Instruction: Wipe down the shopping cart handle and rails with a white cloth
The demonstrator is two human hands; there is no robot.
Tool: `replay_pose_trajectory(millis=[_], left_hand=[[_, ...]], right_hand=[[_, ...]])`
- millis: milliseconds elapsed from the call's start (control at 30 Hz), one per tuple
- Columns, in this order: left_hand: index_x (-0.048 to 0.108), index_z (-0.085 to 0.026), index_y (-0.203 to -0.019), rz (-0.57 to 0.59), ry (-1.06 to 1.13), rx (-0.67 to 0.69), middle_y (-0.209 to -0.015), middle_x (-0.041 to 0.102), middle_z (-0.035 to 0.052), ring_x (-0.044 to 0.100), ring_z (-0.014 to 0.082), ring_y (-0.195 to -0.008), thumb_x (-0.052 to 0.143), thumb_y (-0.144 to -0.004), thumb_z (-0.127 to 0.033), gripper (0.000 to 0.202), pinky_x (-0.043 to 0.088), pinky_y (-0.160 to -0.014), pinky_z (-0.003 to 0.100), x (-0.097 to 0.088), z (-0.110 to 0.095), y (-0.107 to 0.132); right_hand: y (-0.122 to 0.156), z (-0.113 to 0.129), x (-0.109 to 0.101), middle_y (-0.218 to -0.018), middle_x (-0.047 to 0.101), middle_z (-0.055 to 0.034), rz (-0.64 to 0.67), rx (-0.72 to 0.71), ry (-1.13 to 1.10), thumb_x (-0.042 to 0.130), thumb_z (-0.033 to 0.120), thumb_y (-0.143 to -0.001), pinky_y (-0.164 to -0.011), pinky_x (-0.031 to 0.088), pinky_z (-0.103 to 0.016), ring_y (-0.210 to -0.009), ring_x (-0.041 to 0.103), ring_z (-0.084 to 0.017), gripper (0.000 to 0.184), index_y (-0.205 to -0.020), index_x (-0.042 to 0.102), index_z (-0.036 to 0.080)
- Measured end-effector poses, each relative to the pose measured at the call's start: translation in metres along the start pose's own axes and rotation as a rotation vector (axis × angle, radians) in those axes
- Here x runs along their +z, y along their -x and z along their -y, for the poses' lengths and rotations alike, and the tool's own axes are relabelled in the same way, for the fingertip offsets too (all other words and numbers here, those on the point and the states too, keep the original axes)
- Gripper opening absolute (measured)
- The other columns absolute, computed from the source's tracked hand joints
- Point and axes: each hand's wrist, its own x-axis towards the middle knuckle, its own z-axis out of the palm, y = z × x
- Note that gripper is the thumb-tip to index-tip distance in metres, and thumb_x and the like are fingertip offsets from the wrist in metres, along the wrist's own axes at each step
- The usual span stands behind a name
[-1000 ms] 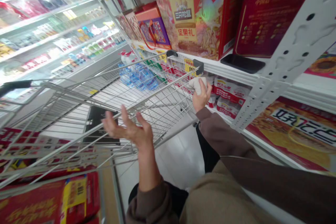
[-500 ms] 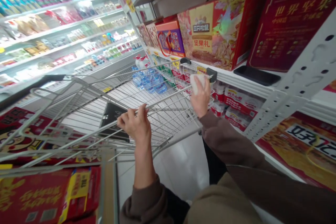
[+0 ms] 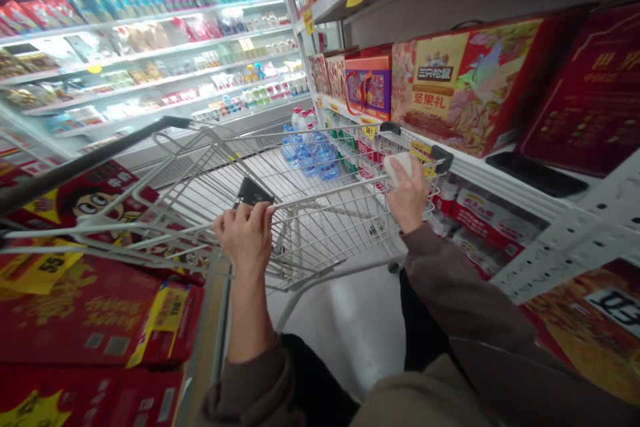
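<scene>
A metal wire shopping cart (image 3: 320,240) stands sideways before me, its basket holding nothing I can make out. My left hand (image 3: 245,233) is closed over the cart's near top rail, knuckles up. Farther right, my right hand (image 3: 409,197) grips a white wad (image 3: 399,168), perhaps a folded cloth or tissue, against the rail near the cart's front corner. A black corner bumper (image 3: 443,159) lies just beyond that hand. The cart's dark push handle (image 3: 90,160) reaches away to the left.
Red gift boxes (image 3: 465,87) line the right shelf, with a black phone-like slab (image 3: 537,173) at its edge. Blue-tinted water bottles (image 3: 310,150) stand on the floor beyond the cart. Stacked red cartons (image 3: 95,320) border the left. A lit refrigerated case (image 3: 150,47) spans the back.
My view has swung left, so shelves and boxes appear farther right. My left hand has turned and closed more fully over the rail. My right hand still holds the white wad.
</scene>
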Motion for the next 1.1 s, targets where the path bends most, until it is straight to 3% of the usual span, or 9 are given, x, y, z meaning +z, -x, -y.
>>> replay_pose_trajectory(millis=[100, 167, 267, 467, 600, 767, 900, 1000, 1100], left_hand=[[0.078, -0.027, -0.105, -0.037, -0.005, 0.014, -0.091, 0.070, 0.0092, 0.051, 0.0282, -0.090, 0.040, -0.105, -0.058, 0.049, 0.030, -0.095, 0.044, -0.002, -0.006, 0.000], [0.078, -0.028, -0.103, -0.067, 0.007, 0.016, -0.089, 0.071, 0.0081, 0.052, 0.0272, -0.088, 0.041, -0.105, -0.059, 0.049, 0.030, -0.093, 0.043, -0.004, -0.009, 0.001], [0.078, -0.029, -0.105, -0.110, 0.046, 0.007, -0.089, 0.071, 0.0069, 0.052, 0.0262, -0.089, 0.044, -0.104, -0.059, 0.045, 0.030, -0.094, 0.042, -0.005, -0.009, 0.006], [0.078, -0.030, -0.108, -0.133, 0.109, -0.037, -0.090, 0.070, 0.0058, 0.052, 0.0258, -0.091, 0.050, -0.102, -0.058, 0.039, 0.031, -0.095, 0.042, -0.008, -0.013, 0.018], [0.078, -0.031, -0.111, -0.099, 0.134, -0.083, -0.095, 0.069, 0.0070, 0.052, 0.0273, -0.094, 0.049, -0.102, -0.058, 0.040, 0.030, -0.100, 0.044, -0.013, -0.028, 0.024], [0.076, -0.031, -0.116, -0.037, 0.206, -0.125, -0.100, 0.070, 0.0095, 0.054, 0.0298, -0.102, 0.046, -0.104, -0.055, 0.041, 0.030, -0.105, 0.048, -0.016, -0.042, 0.026], [0.073, -0.030, -0.124, -0.027, 0.230, -0.109, -0.110, 0.072, 0.0093, 0.056, 0.0297, -0.112, 0.048, -0.104, -0.053, 0.040, 0.030, -0.112, 0.050, -0.035, -0.017, 0.036], [0.073, -0.031, -0.124, -0.093, 0.210, -0.200, -0.135, 0.066, 0.0093, 0.048, 0.0329, -0.137, 0.051, -0.104, -0.047, 0.033, 0.023, -0.120, 0.058, -0.057, 0.008, 0.049], [0.075, -0.032, -0.116, -0.168, 0.215, -0.275, -0.158, 0.050, 0.0065, 0.023, 0.0368, -0.157, 0.054, -0.102, -0.044, 0.028, 0.014, -0.122, 0.069, -0.067, 0.018, 0.057]], right_hand=[[0.039, 0.074, 0.010, -0.155, 0.051, -0.0104, 0.028, -0.226, -0.118, 0.052, -0.002, -0.084, -0.111, 0.054, -0.047, -0.140, 0.052, -0.027, 0.069, -0.143, 0.063, 0.031], [0.053, 0.101, 0.011, -0.157, 0.051, -0.0087, 0.087, -0.378, -0.186, 0.052, -0.004, -0.083, -0.113, 0.053, -0.045, -0.143, 0.051, -0.027, 0.073, -0.145, 0.062, 0.033], [0.046, 0.082, 0.009, -0.156, 0.052, -0.0069, 0.137, -0.468, -0.210, 0.055, -0.003, -0.081, -0.114, 0.052, -0.043, -0.138, 0.055, -0.025, 0.074, -0.144, 0.062, 0.035], [0.011, -0.010, 0.009, -0.146, 0.056, -0.0129, -0.085, -0.147, -0.065, 0.060, 0.003, -0.077, -0.111, 0.054, -0.052, -0.133, 0.059, -0.030, 0.064, -0.136, 0.069, 0.026], [0.032, 0.038, 0.009, -0.148, 0.052, -0.0152, -0.084, -0.115, -0.067, 0.056, 0.003, -0.078, -0.112, 0.052, -0.056, -0.137, 0.055, -0.033, 0.063, -0.137, 0.068, 0.024], [0.070, 0.129, 0.004, -0.155, 0.049, -0.0100, 0.045, -0.379, -0.215, 0.051, 0.001, -0.086, -0.115, 0.050, -0.050, -0.143, 0.049, -0.029, 0.064, -0.142, 0.064, 0.030], [0.055, 0.107, 0.000, -0.151, 0.053, -0.0050, 0.108, -0.543, -0.262, 0.054, 0.000, -0.083, -0.113, 0.054, -0.046, -0.135, 0.056, -0.025, 0.064, -0.136, 0.068, 0.033], [0.046, 0.090, 0.002, -0.147, 0.055, -0.0096, 0.027, -0.353, -0.202, 0.056, 0.000, -0.079, -0.112, 0.054, -0.051, -0.133, 0.057, -0.028, 0.064, -0.135, 0.069, 0.027], [0.068, 0.130, 0.005, -0.149, 0.053, -0.0134, -0.057, -0.255, -0.183, 0.054, 0.002, -0.082, -0.114, 0.052, -0.054, -0.137, 0.054, -0.031, 0.061, -0.138, 0.068, 0.024]])
